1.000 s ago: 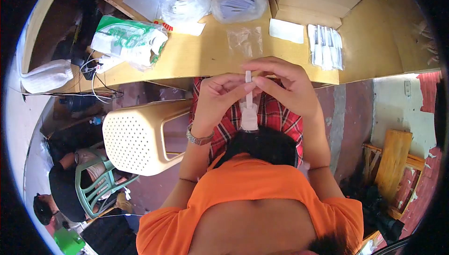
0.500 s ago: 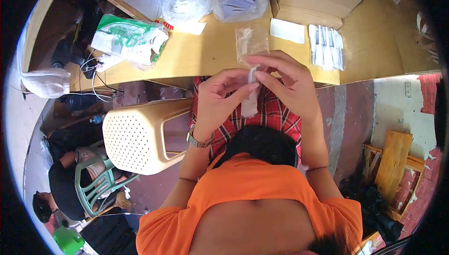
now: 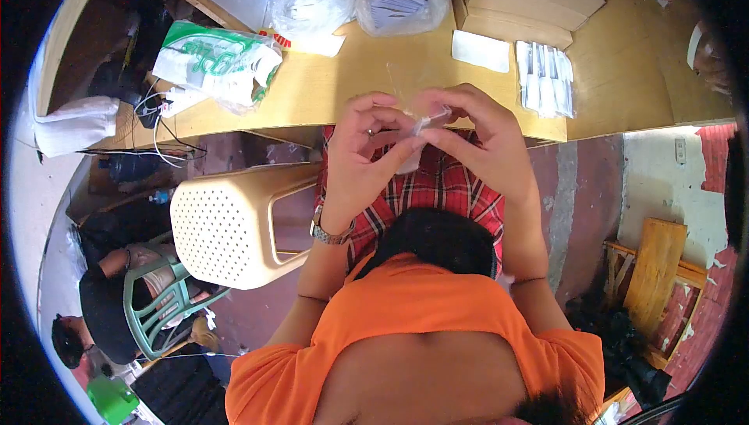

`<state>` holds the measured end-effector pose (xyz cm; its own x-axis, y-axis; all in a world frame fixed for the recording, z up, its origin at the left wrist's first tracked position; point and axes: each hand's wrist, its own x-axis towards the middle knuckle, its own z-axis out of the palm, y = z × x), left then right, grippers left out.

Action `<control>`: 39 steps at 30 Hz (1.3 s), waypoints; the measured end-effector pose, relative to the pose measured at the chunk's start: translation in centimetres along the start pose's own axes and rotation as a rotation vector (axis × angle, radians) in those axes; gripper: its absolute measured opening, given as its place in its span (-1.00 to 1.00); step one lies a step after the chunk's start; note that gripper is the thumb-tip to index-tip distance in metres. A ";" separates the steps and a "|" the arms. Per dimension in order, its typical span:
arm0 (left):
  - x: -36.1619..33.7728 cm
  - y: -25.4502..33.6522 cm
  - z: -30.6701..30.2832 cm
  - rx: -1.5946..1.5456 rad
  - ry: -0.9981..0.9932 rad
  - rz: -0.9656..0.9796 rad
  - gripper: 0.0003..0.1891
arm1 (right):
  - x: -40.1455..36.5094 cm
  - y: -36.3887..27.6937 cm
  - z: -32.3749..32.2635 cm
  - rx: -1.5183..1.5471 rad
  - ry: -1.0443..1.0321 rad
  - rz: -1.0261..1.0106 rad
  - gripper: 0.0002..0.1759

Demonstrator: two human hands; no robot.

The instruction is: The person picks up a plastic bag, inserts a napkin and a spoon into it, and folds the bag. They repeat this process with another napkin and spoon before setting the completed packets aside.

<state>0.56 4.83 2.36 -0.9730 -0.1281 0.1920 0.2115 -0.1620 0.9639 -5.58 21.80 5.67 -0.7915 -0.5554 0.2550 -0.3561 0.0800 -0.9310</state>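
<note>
Both hands are raised in front of my lap, near the table's front edge, with their fingertips close together. Between them is a small clear plastic bag (image 3: 409, 163), crumpled at the top, its lower end hanging below the fingers. My left hand (image 3: 365, 148) pinches one side of it with thumb and fingers. On the other side my right hand (image 3: 482, 138) grips the bag the same way, the thumb meeting the left thumb. Whether anything lies inside the bag is hidden by the fingers.
On the table (image 3: 335, 97) are two plastic bags of thin white pieces (image 3: 312, 8), a row of wrapped white items (image 3: 544, 78), a white paper (image 3: 480, 51), cardboard boxes (image 3: 530, 0) and a green-white package (image 3: 218, 62). A cream stool (image 3: 218, 226) stands left; a person (image 3: 113, 308) sits beyond.
The clear bag's upper part, spread out above my fingers before, is now bunched between my hands. Its hanging lower end shows shorter. My hands stay in nearly the same place.
</note>
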 end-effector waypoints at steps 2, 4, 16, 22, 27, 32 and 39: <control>0.1 -0.3 0.0 -0.020 0.011 0.015 -0.49 | -0.1 0.6 0.2 0.107 0.058 0.021 -0.70; 0.0 -0.2 0.2 -0.015 0.031 0.030 -0.48 | -0.2 0.9 0.4 0.169 0.105 0.029 -0.76; 0.6 0.4 -0.1 0.441 0.155 0.451 -0.77 | -0.3 0.6 0.4 0.009 0.184 -0.066 -0.81; 1.1 2.4 -0.3 0.612 0.068 0.590 -0.83 | -0.3 0.7 0.7 -0.028 0.294 -0.130 -0.82; 1.4 2.5 -0.3 0.715 0.069 0.649 -0.73 | -0.5 -0.3 0.8 -0.175 0.339 -0.144 -0.80; 1.7 2.6 -0.3 0.803 0.074 0.668 -0.71 | -0.6 -1.0 1.0 -0.406 0.407 -0.212 -0.79; 1.8 2.9 0.1 0.813 0.076 0.524 -0.82 | -0.6 -1.1 0.8 -0.401 0.361 -0.167 -0.82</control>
<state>-0.63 4.19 5.50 -0.7586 -0.0591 0.6489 0.4605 0.6560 0.5980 -4.37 21.40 6.30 -0.8030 -0.2748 0.5288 -0.5959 0.3624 -0.7166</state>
